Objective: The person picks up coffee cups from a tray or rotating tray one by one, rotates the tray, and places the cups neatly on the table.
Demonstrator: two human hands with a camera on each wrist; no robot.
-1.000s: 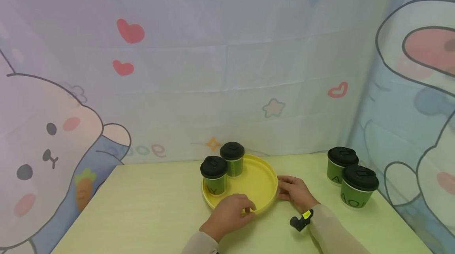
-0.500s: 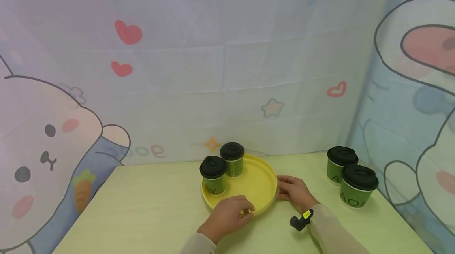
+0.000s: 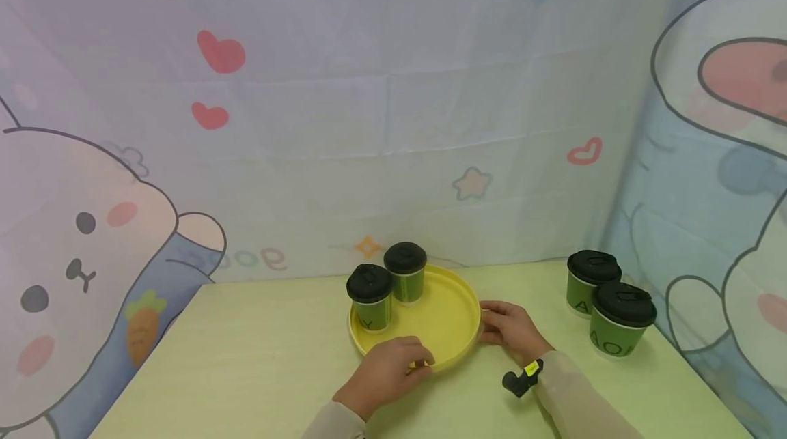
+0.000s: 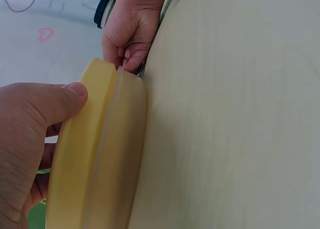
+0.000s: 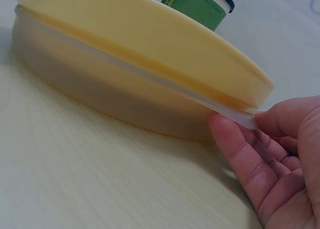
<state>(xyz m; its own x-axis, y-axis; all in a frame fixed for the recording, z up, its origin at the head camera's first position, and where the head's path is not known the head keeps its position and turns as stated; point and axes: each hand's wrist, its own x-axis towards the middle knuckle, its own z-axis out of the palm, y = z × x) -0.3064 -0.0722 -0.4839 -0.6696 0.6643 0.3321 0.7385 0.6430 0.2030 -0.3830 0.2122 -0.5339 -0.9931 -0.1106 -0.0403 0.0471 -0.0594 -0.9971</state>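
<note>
1. With left hand (image 3: pixel 386 369) curled, gripping near rim of yellow tray (image 3: pixel 439 313); with right hand (image 3: pixel 510 330), pinching pale edge (image 5: pixel 241 117) beneath.
2. Since a second ago, crept slightly left with left hand.
3. Bearing front cup (image 3: pixel 370 299), back cup (image 3: pixel 406 274); resting on table (image 3: pixel 277 343).
4. Probably turning, not lifting.

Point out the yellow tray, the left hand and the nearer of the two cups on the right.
Yellow tray (image 3: pixel 436 316), head view: its bare floor.
Left hand (image 3: pixel 386 371), head view: the back of the hand.
Nearer cup on the right (image 3: pixel 617 335), head view: its green side.
</note>
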